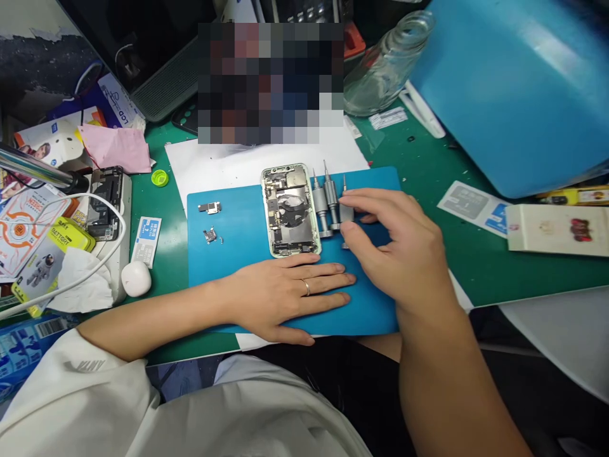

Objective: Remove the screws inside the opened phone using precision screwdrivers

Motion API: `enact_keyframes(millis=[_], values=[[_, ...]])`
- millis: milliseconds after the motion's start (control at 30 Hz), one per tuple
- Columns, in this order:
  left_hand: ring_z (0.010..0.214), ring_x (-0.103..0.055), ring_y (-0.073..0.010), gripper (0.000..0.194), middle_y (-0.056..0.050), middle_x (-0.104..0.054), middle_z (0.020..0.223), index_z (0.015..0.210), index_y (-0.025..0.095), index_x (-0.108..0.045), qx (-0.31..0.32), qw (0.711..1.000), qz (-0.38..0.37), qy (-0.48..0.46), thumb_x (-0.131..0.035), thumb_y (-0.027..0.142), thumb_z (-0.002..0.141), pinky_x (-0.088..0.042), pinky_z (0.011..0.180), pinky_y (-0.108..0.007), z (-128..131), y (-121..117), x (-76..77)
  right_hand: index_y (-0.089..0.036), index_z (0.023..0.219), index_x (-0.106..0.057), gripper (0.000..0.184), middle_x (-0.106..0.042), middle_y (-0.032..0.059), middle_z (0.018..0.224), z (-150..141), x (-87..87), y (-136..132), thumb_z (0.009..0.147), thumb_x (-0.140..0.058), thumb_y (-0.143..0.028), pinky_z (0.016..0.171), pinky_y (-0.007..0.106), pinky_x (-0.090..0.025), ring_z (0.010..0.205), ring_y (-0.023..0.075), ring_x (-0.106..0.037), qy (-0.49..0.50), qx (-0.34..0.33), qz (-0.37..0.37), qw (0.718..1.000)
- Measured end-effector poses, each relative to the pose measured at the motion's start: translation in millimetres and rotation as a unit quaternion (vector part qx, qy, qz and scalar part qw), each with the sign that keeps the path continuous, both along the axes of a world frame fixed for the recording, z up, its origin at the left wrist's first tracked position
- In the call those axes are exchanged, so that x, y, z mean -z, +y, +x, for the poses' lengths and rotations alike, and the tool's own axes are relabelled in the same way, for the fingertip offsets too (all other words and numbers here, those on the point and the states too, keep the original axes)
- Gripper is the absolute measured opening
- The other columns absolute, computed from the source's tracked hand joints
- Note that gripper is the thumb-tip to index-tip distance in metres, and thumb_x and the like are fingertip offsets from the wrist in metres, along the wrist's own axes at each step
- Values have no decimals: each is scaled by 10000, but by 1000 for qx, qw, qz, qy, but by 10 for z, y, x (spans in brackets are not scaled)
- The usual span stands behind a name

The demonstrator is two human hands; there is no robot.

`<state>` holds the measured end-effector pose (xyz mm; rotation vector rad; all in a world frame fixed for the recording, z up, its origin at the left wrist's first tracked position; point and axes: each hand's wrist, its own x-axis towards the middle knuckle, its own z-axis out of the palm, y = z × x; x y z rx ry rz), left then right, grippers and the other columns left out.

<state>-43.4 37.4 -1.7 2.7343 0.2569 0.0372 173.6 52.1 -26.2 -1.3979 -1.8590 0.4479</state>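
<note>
My left hand (290, 295) lies flat on the blue mat (228, 254), fingers stretched out, a ring on one of them. Just above it lies an opened smartphone (292, 212), its inner parts showing in a light green frame. To the phone's right, two grey precision screwdrivers (320, 203) lie side by side, tips pointing away from me. My right hand (399, 235) has thumb and fingertips closed around a third screwdriver (347, 212), partly covered by the fingers. Small metal phone parts (210, 207) and tiny screws rest on the mat's left side.
A glass jar (390, 63) and a large blue object (533, 82) stand at the back right. Another opened phone (105, 203), a white cable (118, 222) and a white earbud case (136, 278) are at left. A cream box (556, 228) lies at right.
</note>
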Motion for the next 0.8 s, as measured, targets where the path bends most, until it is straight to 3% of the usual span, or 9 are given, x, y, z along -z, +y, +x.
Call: enact_keyframes(millis=[100,233,500,800], values=[[1559,-259,-288,700,-154,-310,1652,1532,76,-435,-4,1000,-6,2,-415,558,1026,-139,1310,-450,-1,5,13,-225,1161,-700,283,-696,113,1168,19,-9,7,937,-532,-185,824,433,-611,1070,283,-691,2,7,1,1000],[1562,-249,-289,704,-153,-300,1656,1535,79,-431,-4,1000,-10,1,-419,564,1025,-123,1313,-449,-1,7,23,-205,1114,-710,317,-653,137,1201,89,-10,-5,960,-441,-140,938,450,-580,1120,283,-674,-55,-10,-4,998],[1563,-247,-291,704,-149,-299,1657,1532,82,-436,-3,1000,-14,4,-422,570,1024,-136,1312,-455,-7,15,12,-214,1032,-663,227,-547,149,1369,141,44,-31,991,-442,-177,924,473,-548,1114,290,-629,-115,-36,-3,993],[1548,-282,-306,706,-165,-322,1646,1517,70,-446,-8,1000,-26,-11,-475,560,1010,-123,1311,-471,-14,29,7,-224,1021,-590,162,-622,107,1341,102,28,-42,978,-473,-120,959,483,-521,1152,303,-579,-139,-70,22,988]])
